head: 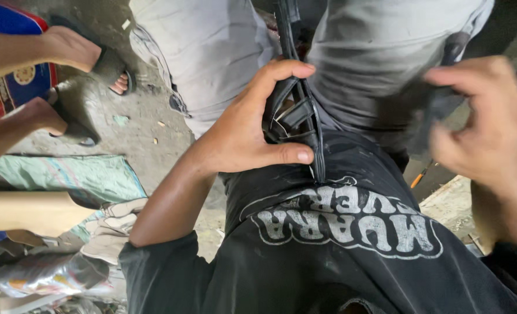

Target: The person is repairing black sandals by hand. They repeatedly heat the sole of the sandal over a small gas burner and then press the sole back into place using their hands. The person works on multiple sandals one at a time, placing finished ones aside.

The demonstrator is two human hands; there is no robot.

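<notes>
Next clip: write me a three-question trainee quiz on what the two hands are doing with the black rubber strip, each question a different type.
1. True or false: the left hand grips the black rubber strip between thumb and fingers.
2. Multiple choice: where does the strip lie? A) on the floor beside the sandalled feet B) between the person's knees in grey trousers C) on the green sack
3. Short answer: which hand is blurred, and what does it pinch?

Key
1. True.
2. B.
3. The right hand; it pinches something dark at the right knee, too blurred to name.
</notes>
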